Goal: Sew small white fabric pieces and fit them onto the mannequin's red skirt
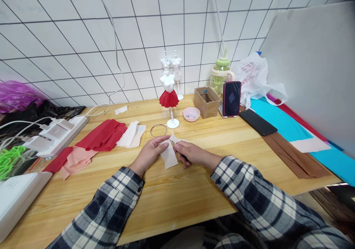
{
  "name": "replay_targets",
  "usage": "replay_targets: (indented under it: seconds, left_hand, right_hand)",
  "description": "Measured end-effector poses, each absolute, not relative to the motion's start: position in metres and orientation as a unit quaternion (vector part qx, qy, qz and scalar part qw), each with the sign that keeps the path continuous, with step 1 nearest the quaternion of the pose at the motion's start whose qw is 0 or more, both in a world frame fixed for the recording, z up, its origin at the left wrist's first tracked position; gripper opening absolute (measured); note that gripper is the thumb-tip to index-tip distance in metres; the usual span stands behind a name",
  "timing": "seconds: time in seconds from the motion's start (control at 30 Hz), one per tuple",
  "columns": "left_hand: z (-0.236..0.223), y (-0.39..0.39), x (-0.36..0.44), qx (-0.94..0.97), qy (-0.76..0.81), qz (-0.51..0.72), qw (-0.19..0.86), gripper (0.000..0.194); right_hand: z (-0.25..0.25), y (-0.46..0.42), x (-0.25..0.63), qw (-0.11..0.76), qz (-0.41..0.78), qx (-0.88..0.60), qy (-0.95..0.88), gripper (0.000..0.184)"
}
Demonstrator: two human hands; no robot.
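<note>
My left hand (152,151) is closed in a pinch, thumb against fingers, over a strip of white crepe paper (169,158). What sits between those fingertips is too small to make out. In my right hand (194,153) is a small pliers-like tool (172,143) with shiny metal jaws and a dark handle. Its jaws point up and left, close to the left fingertips. The paper strip lies beneath both hands; whether a hand grips it I cannot tell. Just beyond the left fingers lies a thin wire ring (158,130).
Behind the hands stand a mini mannequin in a red skirt (169,99), a pink bead bowl (191,114), a cardboard box (212,106) and a propped phone (232,99). Red paper (102,135) and a power strip (58,132) lie left; coloured sheets (280,116) right.
</note>
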State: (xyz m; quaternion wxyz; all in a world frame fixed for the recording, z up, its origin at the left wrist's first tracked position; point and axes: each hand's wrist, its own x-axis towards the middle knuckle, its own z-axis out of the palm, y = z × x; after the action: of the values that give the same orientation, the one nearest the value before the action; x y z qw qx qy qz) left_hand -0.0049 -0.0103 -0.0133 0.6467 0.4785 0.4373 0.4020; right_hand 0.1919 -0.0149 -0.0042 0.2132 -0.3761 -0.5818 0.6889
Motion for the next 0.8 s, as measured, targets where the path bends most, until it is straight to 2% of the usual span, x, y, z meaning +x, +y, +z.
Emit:
replay_targets:
  seconds: [0.27, 0.43, 0.6, 0.67, 0.73, 0.8]
  left_hand:
    - [-0.012, -0.011, -0.005, 0.496, 0.439, 0.399, 0.634, 0.054]
    - [-0.011, -0.010, -0.003, 0.490, 0.443, 0.419, 0.623, 0.055]
    - [-0.006, 0.003, -0.031, 0.491, 0.527, 0.506, 0.474, 0.059]
    - [-0.004, 0.009, -0.048, 0.494, 0.577, 0.512, 0.402, 0.058]
    - [-0.004, 0.013, -0.062, 0.522, 0.628, 0.473, 0.330, 0.053]
    - [-0.004, 0.016, -0.069, 0.568, 0.664, 0.418, 0.248, 0.045]
  right_hand:
    - [-0.004, -0.015, 0.191, 0.216, 0.682, -0.386, -0.583, 0.026]
    - [-0.003, -0.014, 0.193, 0.226, 0.703, -0.378, -0.559, 0.032]
    - [0.016, -0.015, 0.213, 0.159, 0.757, -0.234, -0.589, 0.045]
    - [0.020, -0.011, 0.221, 0.193, 0.695, -0.272, -0.637, 0.043]
    - [0.019, -0.004, 0.227, 0.252, 0.537, -0.394, -0.702, 0.033]
    - [0.013, 0.005, 0.232, 0.268, 0.349, -0.522, -0.730, 0.022]
